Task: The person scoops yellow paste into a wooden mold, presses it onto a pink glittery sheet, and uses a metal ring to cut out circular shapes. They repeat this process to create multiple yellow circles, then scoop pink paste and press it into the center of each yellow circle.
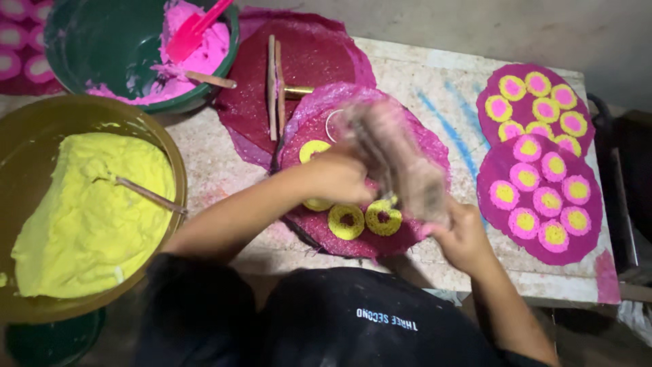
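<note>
My left hand and my right hand both grip a long pale bag of paste, blurred with motion, held slanting over a round magenta mat. On that mat lie several yellow paste rings with dark centres, just under the bag's lower end. My left hand is at the bag's middle, my right hand at its lower end.
A brown bowl of yellow paste with a stick stands at the left. A green bowl of pink paste with a pink spatula is behind it. Two mats of finished pink-and-yellow discs lie at the right. Wooden sticks rest on a darker mat.
</note>
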A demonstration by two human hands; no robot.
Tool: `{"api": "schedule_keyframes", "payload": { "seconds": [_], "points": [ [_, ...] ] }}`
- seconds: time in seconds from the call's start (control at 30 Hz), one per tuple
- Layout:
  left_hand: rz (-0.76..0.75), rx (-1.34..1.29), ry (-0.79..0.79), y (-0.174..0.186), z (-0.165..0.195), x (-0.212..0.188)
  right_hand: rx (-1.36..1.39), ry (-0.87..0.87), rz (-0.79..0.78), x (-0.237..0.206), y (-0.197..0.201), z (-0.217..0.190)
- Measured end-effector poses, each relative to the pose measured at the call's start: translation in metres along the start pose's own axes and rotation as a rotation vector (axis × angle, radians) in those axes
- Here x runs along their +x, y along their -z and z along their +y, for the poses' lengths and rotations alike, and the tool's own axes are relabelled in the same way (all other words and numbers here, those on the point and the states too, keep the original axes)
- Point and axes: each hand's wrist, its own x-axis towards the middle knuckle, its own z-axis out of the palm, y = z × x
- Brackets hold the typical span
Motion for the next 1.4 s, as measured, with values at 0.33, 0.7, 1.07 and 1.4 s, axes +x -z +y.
{"api": "schedule_keyframes", "payload": {
  "seconds": [0.33, 0.7, 1.07, 1.4],
  "points": [
    [-0.057, -0.359, -0.019, 0.033, 0.101, -0.159, -0.297, 1.244, -0.611, 0.081, 0.005, -0.183],
    [0.085, -0.438, 0.572, 0.005, 0.078, -0.342, 0.351, 0.649, -1.329, 0.075, -0.088, -0.219],
    [0.723, -1.91, -0.01, -0.089, -0.026, -0.441, -0.659, 1.75, 0.077, 0.216, -0.2, -0.302],
    [1.603, 0.086, 0.8, 0.009, -0.064, -0.521, -0.628, 0.542, -0.765, 0.247, -0.443, -0.265]
  ]
}}
